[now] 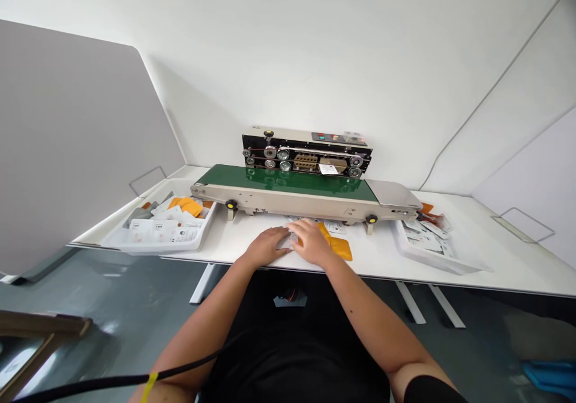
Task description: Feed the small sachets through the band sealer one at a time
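Note:
My left hand [266, 247] and my right hand [311, 242] meet at the table's front edge. Between them is a small white printed packet [286, 242], with the fingers of both hands closed on its sides; part of it is covered by them. Just right of my right hand lie orange packets [341, 248] and a white printed packet [335, 227]. More white printed packets lie behind my fingertips, partly hidden. Beyond the hands stands a band sealer [310, 202] with a green conveyor belt [288, 181]. Another white packet [328, 168] sits in its sealing section.
A white bin [204, 230] at the left holds white, grey and orange packets. At the right, another white bin [463, 259] holds similar packets. The sealer's feet and black knobs [231, 205] stand close behind the hands. A black cable [108, 382] crosses my left arm.

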The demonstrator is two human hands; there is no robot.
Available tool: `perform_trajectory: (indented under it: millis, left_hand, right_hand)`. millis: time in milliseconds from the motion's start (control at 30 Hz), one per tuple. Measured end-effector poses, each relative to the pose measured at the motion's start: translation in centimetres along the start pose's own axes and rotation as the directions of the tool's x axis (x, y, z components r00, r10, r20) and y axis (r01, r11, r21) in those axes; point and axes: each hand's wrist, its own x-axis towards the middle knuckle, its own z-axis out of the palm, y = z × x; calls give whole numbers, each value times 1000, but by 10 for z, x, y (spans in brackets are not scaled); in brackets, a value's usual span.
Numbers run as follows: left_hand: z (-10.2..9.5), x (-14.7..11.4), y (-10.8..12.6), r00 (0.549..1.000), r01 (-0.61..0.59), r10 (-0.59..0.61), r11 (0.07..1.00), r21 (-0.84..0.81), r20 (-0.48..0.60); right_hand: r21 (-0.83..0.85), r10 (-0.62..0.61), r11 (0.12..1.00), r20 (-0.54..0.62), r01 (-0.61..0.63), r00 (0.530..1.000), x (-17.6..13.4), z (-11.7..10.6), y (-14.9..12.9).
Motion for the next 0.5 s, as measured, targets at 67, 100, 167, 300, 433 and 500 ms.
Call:
perform_trajectory:
  millis: [67,100,167,300,433,500]
  left_hand:
    - [1,0,2,1000,12,-12,1000,-12,-29]
    - [0,-1,2,999,15,-16,1000,-20,-44]
    - [-1,-3,4,997,21,-23,999,-32,-75]
    - [-1,-5,3,992,1,-6,999,-40,-129]
    - [1,-4,-1,970,-47,33,997,-53,-241]
    - [1,-3,-2,958,-82,66,996,-43,-278]
  right_hand:
    - [-63,-13,998,158,24,987,-17,31,-12]
    - [-96,11,995,184,7,983,-21,42,-14]
    - [-139,66,989,196,-39,978,-25,53,-12]
    - [-155,80,987,217,-47,973,-24,54,-6]
    - [-158,50,987,210,-16,976,-24,53,-4]
    - [-161,45,987,189,-14,981,-24,54,-2]
